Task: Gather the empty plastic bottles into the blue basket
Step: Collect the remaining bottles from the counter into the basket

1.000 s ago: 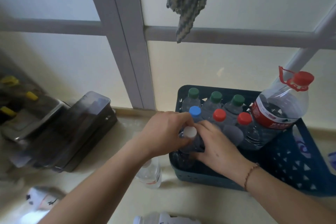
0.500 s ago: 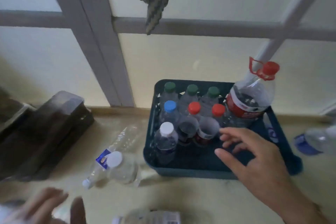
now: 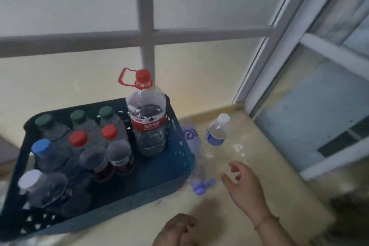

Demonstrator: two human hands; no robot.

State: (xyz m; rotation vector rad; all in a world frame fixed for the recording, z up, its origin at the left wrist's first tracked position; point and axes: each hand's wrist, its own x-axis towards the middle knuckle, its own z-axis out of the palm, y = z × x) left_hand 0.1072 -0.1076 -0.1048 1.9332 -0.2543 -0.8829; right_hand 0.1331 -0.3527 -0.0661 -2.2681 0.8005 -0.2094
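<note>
basket: our blue basket sat at 9 o'clock on the floor, packed with upright capped bottles, the big red-capped jug in its far right corner.
loose bottles: one lay flat against the basket's right wall, a blue-label one stood at 1 o'clock.
right hand: we had it loose, fingers relaxed, holding nothing, just beside the flat bottle.
left hand: at 6 o'clock, blurry, couldn't tell its state.

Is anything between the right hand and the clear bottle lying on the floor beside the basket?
Nothing visible. The right hand is open over bare floor, just right of the clear lying bottle with the pale blue cap, which rests along the blue plastic basket's right wall.
</note>
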